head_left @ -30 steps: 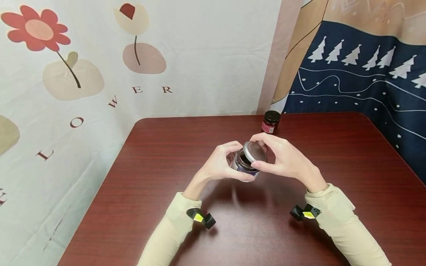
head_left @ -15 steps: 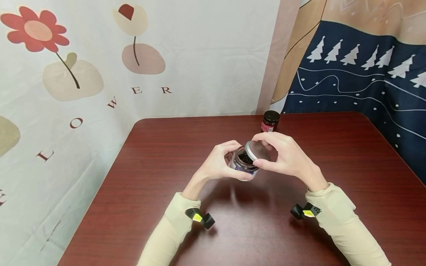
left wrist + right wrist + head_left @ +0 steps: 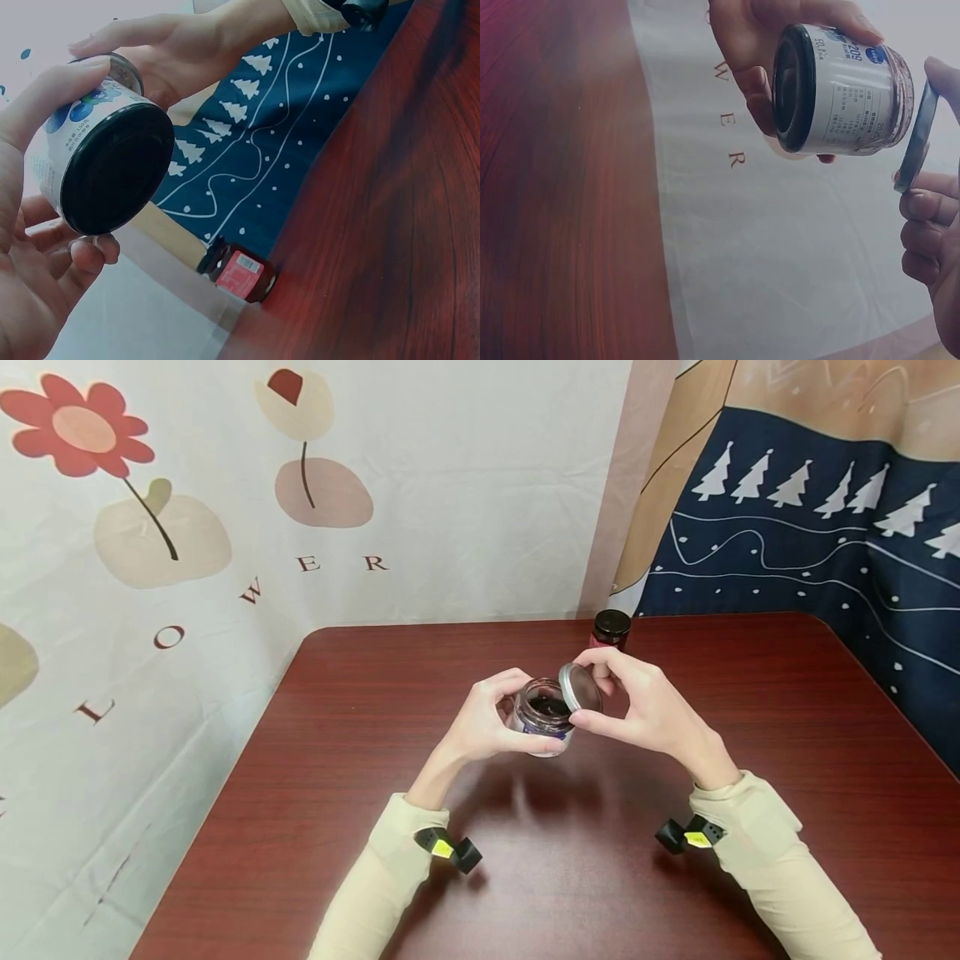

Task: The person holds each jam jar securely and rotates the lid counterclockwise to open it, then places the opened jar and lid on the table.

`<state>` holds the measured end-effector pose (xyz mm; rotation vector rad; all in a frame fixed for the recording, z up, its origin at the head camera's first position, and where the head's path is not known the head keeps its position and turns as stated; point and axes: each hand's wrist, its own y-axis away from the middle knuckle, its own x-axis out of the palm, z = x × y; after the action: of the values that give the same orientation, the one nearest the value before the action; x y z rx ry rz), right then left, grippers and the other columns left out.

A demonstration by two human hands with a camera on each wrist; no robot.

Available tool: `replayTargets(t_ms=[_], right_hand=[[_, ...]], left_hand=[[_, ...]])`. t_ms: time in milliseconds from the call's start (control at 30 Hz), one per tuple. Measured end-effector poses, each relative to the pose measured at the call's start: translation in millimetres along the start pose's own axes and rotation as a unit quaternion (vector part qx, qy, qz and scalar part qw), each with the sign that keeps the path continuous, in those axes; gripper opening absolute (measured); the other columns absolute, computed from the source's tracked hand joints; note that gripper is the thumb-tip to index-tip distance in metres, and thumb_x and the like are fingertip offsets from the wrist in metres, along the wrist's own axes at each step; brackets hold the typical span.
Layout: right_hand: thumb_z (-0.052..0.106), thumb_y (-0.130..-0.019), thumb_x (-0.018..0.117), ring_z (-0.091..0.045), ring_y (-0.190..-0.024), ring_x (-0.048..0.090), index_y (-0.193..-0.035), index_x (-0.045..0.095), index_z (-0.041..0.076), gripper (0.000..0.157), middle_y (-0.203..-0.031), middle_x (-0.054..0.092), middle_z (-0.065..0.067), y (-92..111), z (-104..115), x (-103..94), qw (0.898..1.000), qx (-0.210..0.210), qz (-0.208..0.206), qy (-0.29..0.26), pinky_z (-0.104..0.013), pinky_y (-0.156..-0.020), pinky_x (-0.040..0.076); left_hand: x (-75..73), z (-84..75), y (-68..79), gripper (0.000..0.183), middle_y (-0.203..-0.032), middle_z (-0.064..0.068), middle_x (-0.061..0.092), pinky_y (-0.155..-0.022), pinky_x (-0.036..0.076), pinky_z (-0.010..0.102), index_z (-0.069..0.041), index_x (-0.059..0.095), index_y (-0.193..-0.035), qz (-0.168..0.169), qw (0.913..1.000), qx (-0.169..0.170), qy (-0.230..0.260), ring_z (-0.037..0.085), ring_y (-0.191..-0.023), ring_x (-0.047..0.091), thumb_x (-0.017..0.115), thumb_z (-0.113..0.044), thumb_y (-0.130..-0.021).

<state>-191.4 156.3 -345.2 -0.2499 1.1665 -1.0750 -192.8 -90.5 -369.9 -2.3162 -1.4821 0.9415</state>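
Observation:
In the head view my left hand grips a glass jam jar around its side, held above the table. Its mouth is uncovered and dark contents show inside. Blueberries are printed on the white label, and the dark base faces the left wrist camera. My right hand pinches a round metal lid by its edge, tilted at the right of the jar's rim. The right wrist view shows a gap between the lid and the jar.
A second jar with a black lid and a red label stands at the table's back edge, partly behind my right hand. The dark red table meets a white printed cloth behind and a navy tree-patterned cloth at right.
The lid has come away from the jar's mouth, moving right and up and tilting more upright. The jar has shifted slightly left, and more of its opening shows.

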Motion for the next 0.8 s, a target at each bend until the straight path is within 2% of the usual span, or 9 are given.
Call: replayTargets(t_ms=[267, 400, 533, 667, 800], right_hand=[[0.057, -0.09, 0.068, -0.01, -0.077, 0.047, -0.12, 0.059, 0.008, 0.058, -0.083, 0.048, 0.004, -0.6, -1.7, -0.5, 1.0, 0.001, -0.018, -0.015, -0.021, -0.067, 0.037], [0.055, -0.089, 0.071, -0.011, -0.076, 0.048, -0.122, 0.059, 0.009, 0.058, -0.084, 0.049, 0.004, -1.1, -2.5, -0.7, 1.0, 0.008, -0.018, -0.023, -0.021, -0.065, 0.038], [0.036, -0.083, 0.084, -0.012, -0.076, 0.049, -0.123, 0.059, 0.008, 0.055, -0.085, 0.052, 0.004, -0.8, -2.9, -0.5, 0.999, 0.017, -0.018, -0.03, -0.022, -0.065, 0.038], [0.014, -0.073, 0.089, -0.012, -0.077, 0.05, -0.125, 0.058, 0.008, 0.06, -0.086, 0.052, 0.004, -0.1, -2.4, 0.0, 0.999, 0.03, -0.017, -0.03, -0.021, -0.065, 0.04], [0.009, -0.07, 0.089, -0.013, -0.077, 0.051, -0.125, 0.058, 0.008, 0.063, -0.086, 0.053, 0.003, -0.2, -2.9, 0.5, 0.999, 0.034, -0.022, -0.029, -0.021, -0.065, 0.041]], left_hand=[[-1.0, 1.0, 0.0, 0.049, -0.091, 0.001, 0.068, -0.067, 0.048, 0.027, -0.01, 0.075, -0.101, -0.028, 0.999, -0.005, -0.035, 0.014, -0.082, 0.058, 0.099, -0.02, -0.058], [-0.7, 2.8, -0.3, 0.052, -0.09, 0.004, 0.068, -0.063, 0.046, 0.027, -0.008, 0.075, -0.1, -0.038, 0.9979, 0.013, -0.05, 0.015, -0.076, 0.056, 0.099, -0.02, -0.056], [-0.7, 4.1, -0.6, 0.052, -0.088, 0.002, 0.067, -0.062, 0.046, 0.028, -0.009, 0.075, -0.1, -0.053, 0.996, 0.035, -0.063, 0.014, -0.074, 0.056, 0.1, -0.023, -0.057], [-2.2, 3.7, -0.9, 0.05, -0.087, 0.0, 0.066, -0.065, 0.046, 0.028, -0.011, 0.075, -0.099, -0.063, 0.9945, 0.035, -0.076, 0.013, -0.076, 0.057, 0.099, -0.024, -0.057], [-3.9, 1.9, -0.6, 0.049, -0.086, 0.001, 0.066, -0.066, 0.046, 0.027, -0.009, 0.075, -0.098, -0.073, 0.9935, 0.023, -0.083, 0.013, -0.077, 0.057, 0.099, -0.02, -0.057]])
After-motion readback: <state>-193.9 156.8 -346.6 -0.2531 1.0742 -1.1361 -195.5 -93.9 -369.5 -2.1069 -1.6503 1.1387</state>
